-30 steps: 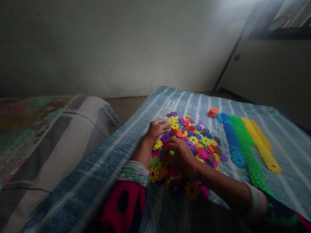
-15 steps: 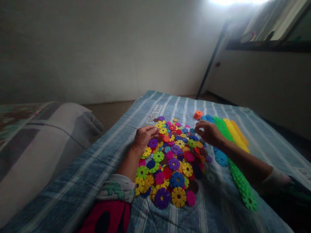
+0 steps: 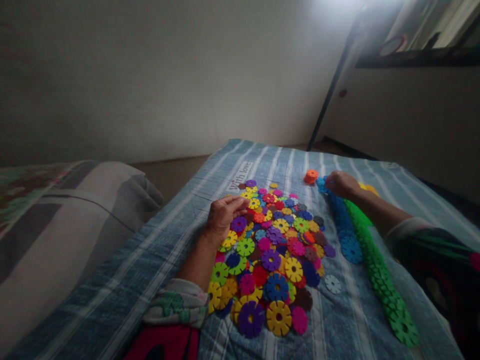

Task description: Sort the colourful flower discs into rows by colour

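My left hand (image 3: 226, 216) rests at the left edge of a spread pile of notched, flower-shaped plastic discs (image 3: 270, 260) in many colours. Its fingers reach out over the yellow discs (image 3: 254, 203), with nothing visible held. My right hand (image 3: 342, 184) is at the far end of an overlapping row of blue discs (image 3: 345, 230), fingers closed together. Whatever they pinch is hidden. Beside the blue row runs a long row of green discs (image 3: 378, 277). A small stack of orange discs (image 3: 311, 176) stands just left of the blue row's far end.
Yellow discs (image 3: 369, 188) show behind my right forearm. A pale, clear-looking disc (image 3: 333, 284) lies apart, right of the pile. Everything lies on a blue striped cloth (image 3: 150, 300). A grey padded piece of furniture (image 3: 86, 220) stands at the left, and a wall (image 3: 168, 85) behind.
My right hand has moved right, from the pile's far right edge to the far end of the blue row. My left hand has stayed at the pile. The view has shifted slightly.
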Tool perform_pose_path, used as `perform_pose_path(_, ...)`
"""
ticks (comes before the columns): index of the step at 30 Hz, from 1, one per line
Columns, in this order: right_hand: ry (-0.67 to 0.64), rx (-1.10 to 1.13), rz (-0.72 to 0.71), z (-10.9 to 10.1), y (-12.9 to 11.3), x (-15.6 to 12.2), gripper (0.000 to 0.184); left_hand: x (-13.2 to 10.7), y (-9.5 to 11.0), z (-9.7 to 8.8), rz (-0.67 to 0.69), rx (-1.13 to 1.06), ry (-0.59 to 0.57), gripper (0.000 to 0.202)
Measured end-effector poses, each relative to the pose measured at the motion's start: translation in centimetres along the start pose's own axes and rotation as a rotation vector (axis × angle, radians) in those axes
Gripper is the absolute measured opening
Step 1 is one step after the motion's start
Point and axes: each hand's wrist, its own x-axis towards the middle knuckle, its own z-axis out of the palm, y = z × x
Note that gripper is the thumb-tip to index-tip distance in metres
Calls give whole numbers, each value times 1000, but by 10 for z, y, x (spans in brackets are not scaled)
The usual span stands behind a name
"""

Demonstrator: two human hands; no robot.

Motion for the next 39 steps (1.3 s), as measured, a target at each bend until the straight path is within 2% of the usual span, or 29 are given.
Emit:
perform_pose_path(6,-18,-57,45,-4,-3,-2,23,1,-1,-1,-2,-3,-9,21)
perform_pose_path(9,-13,-54,-6,-9,-12,-12,20,0,0,-1,1,-12,-10,22)
perform_pose_path(13,-6,13,-156,-14,-45,-35,20,-1,4,-1,16,-37,20,22)
perform_pose_path(17,-16,217,-411,-16,-89,-73,17,0,6,-1,63,-55,76,23)
perform_pose_path(20,-90,199,-454,-18,-114,-102,16,1,6,-2,86,-52,91,25)
perform_pose_path(22,-91,177,-442,-17,-123,-116,17,1,5,-3,80,-33,80,26)
perform_pose_path(25,-69,287,-494,-15,-125,-128,15,2,4,-3,55,-4,59,26)
perform_pose_path(29,-12,454,-544,-19,-111,-133,20,2,3,-3,35,10,41,25)
perform_pose_path(31,-32,416,-491,-25,-102,-136,21,3,3,-3,30,9,33,26)
perform_pose_path(34,-127,310,-424,-32,-94,-144,20,3,3,-3,25,12,25,26)
perform_pose_path(39,-203,218,-396,-35,-102,-155,14,3,2,-3,21,20,11,25)
